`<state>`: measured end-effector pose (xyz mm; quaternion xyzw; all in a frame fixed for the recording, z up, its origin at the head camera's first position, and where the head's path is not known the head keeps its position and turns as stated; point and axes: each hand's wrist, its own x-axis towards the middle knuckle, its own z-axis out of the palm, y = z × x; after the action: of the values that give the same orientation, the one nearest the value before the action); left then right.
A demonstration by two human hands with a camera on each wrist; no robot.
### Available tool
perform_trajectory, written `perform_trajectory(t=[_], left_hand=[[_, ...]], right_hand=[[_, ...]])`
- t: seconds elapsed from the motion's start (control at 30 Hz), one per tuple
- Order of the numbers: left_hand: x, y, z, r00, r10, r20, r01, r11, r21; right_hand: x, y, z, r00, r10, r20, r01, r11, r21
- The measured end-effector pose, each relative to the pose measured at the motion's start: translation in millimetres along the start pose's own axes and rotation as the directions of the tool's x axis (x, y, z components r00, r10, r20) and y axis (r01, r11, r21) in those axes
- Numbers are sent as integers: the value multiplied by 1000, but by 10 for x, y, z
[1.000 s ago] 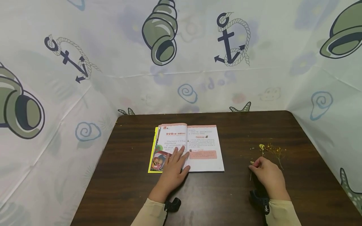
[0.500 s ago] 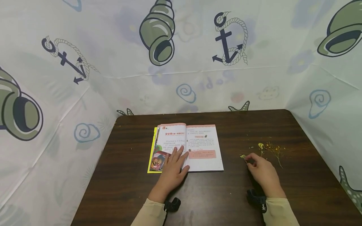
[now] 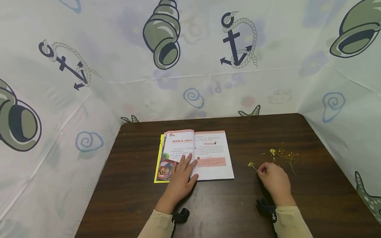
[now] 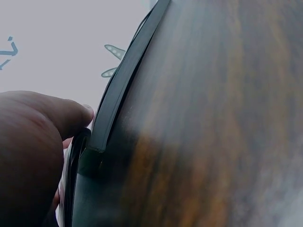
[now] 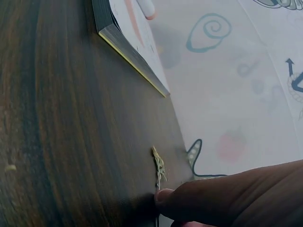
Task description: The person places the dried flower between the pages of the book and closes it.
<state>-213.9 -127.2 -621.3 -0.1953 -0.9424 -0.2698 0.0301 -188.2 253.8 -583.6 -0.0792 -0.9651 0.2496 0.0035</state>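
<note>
An open book [image 3: 212, 172] with a yellow cover edge lies on the dark wooden table. My left hand [image 3: 181, 180] rests on its lower left page with fingers spread, holding the pages flat; in the left wrist view the thumb [image 4: 71, 113] lies at the book's edge. To the right of the book my right hand [image 3: 274, 181] pinches the thin stem of a small yellow dried flower [image 3: 251, 164] between thumb and fingertip. The flower head [image 5: 160, 165] points away from the thumb in the right wrist view, close over the table.
Behind the right hand lie another yellow dried flower [image 3: 272, 152] and a branching dried sprig [image 3: 289, 157]. Tiny crumbs are scattered on the table [image 3: 226, 211]. A patterned white cloth [image 3: 205, 79] stands around the table's far and side edges.
The right hand has turned and shifted slightly left with the pinched flower, whose head now points left toward the book. The left hand stays on the page. The head view has shifted slightly.
</note>
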Motion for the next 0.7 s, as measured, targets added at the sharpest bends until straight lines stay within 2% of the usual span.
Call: perform_trajectory(t=[0.17, 0.33, 0.53, 0.7], left_hand=[[1, 6, -10, 1000, -4, 17, 4, 1000, -3], [3, -11, -4, 1000, 12, -2, -12, 1000, -21], [-8, -29, 11, 1000, 20, -2, -20, 999, -33], [-5, -17, 2, 999, -13, 32, 13, 1000, -10]], right_hand=[[18, -20, -1, 1000, -5, 12, 5, 1000, -17], [18, -23, 61, 1000, -25, -6, 25, 1000, -12], [39, -12, 184, 994, -31, -101, 41, 994, 102], [63, -15, 241, 992, -33, -122, 53, 984, 169]])
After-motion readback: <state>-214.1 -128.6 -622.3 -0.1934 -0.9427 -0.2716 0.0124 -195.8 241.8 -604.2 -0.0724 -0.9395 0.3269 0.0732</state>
